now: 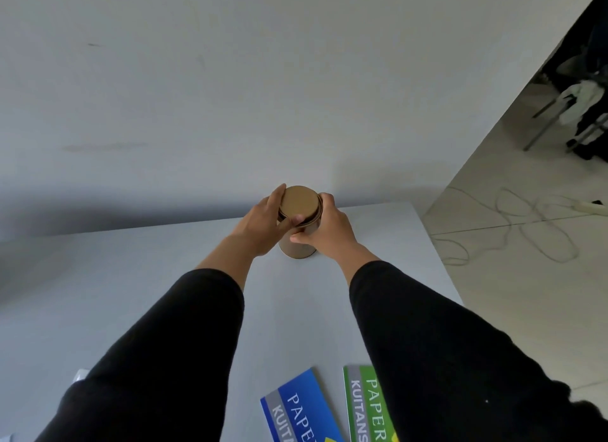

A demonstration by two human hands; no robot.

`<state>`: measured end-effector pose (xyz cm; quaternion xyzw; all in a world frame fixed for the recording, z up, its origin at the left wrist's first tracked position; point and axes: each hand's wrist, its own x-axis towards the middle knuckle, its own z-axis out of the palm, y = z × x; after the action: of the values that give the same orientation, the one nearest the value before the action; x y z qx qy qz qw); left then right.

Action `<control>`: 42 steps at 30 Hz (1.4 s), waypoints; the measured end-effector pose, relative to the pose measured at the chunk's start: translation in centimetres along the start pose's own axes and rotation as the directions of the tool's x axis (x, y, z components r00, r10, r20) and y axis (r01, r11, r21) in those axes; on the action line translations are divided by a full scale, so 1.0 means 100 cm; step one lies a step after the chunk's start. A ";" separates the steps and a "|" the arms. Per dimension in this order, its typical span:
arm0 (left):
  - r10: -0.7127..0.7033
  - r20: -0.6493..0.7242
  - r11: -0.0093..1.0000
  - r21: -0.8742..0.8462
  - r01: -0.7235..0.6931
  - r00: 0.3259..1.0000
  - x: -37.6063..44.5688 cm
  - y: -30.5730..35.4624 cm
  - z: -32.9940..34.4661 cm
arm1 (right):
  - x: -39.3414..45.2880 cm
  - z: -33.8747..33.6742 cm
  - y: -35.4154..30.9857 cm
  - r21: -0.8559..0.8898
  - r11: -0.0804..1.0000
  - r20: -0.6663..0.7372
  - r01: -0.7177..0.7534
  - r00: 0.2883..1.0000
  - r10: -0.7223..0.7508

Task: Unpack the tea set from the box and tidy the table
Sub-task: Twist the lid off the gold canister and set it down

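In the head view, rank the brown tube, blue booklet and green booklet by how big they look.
1. Blue booklet and green booklet: no ranking between them. Both are cut off by the frame edge, and a sleeve covers part of the green one.
2. Brown tube: smallest-looking, but farther from the camera, so true size is unsure.

Soft even daylight; broad shadow on wall [98, 208] at left; wide-angle edge bending; slightly soft focus.
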<state>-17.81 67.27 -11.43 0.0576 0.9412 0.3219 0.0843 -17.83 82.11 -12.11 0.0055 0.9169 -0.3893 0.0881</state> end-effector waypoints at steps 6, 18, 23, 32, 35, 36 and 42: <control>0.000 -0.018 0.996 -0.088 -0.001 1.000 0.006 -0.011 0.008 | 0.005 -0.001 0.005 0.026 0.999 0.029 -0.043 0.999 0.043; -0.123 -0.039 0.964 -0.242 0.110 0.992 0.008 -0.010 0.034 | 0.023 -0.032 -0.032 -0.203 0.979 0.113 0.030 0.994 -0.007; -0.269 -0.106 0.872 -0.448 0.196 0.957 0.013 0.001 0.046 | 0.029 -0.014 -0.038 -0.380 0.917 0.107 0.124 0.990 -0.090; -0.249 -0.134 0.865 -0.476 0.158 0.959 0.010 -0.001 0.045 | 0.033 -0.022 -0.048 -0.449 0.884 0.112 0.131 0.990 -0.090; -0.239 -0.133 0.868 -0.473 0.150 0.962 0.010 -0.001 0.045 | 0.033 -0.025 -0.052 -0.461 0.879 0.119 0.123 0.990 -0.076; -0.235 -0.135 0.870 -0.470 0.147 0.962 0.010 -0.001 0.044 | 0.033 -0.026 -0.053 -0.459 0.880 0.121 0.124 0.990 -0.076; -0.234 -0.127 0.866 -0.477 0.147 0.964 0.011 -0.001 0.046 | 0.035 -0.027 -0.059 -0.457 0.884 0.125 0.096 0.991 -0.043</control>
<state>-17.97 70.08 -15.23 -0.0872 0.8418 0.5311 0.0412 -22.13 79.74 -6.62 -0.0699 0.9764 -0.1626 0.1238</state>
